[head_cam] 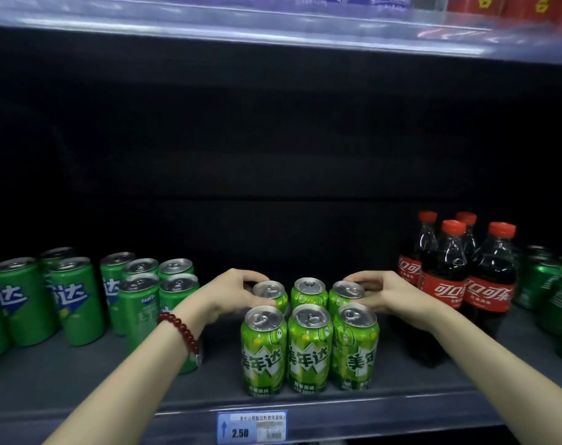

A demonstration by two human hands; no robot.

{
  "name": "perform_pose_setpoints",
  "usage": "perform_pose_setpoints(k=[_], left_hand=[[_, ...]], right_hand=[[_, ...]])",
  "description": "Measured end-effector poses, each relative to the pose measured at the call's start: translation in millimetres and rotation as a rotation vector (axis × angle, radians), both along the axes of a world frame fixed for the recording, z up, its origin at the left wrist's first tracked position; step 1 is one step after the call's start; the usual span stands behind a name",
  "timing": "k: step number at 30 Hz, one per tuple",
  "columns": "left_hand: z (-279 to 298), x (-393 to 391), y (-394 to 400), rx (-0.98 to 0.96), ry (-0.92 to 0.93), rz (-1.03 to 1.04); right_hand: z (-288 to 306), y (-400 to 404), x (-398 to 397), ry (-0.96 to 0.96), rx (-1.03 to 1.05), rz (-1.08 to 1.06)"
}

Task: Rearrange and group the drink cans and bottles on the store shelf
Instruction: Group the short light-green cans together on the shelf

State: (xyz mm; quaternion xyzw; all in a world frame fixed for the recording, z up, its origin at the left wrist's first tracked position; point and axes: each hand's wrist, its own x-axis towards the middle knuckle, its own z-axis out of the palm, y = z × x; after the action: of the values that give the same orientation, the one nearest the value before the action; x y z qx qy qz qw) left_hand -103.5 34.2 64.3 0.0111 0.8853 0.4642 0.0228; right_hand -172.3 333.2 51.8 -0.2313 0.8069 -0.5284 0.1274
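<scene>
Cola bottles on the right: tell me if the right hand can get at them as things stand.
Probably yes. The right hand sits on the rear right light-green can, just beside the cola bottles, with nothing between them. It would have to let go of the can first.

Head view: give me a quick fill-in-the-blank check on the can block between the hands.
1. The light green cans stand in two rows of ____.
2. The left hand touches the back-left can; the right hand touches the back-____ one.
3. The cola bottles have ____ caps.

Missing: three; right; red
</scene>
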Motion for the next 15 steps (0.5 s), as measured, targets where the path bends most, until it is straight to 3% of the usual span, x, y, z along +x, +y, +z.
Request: perform_pose_setpoints(k=[4,15], left_hand=[[6,0,1,0.015,-0.091,-0.027],[-1,9,-9,0.142,-0.12,-0.051]], right_hand=[[0,2,0,-0.05,-0.012,0.019],[-9,-4,-9,-0.168,-0.108,0.055]])
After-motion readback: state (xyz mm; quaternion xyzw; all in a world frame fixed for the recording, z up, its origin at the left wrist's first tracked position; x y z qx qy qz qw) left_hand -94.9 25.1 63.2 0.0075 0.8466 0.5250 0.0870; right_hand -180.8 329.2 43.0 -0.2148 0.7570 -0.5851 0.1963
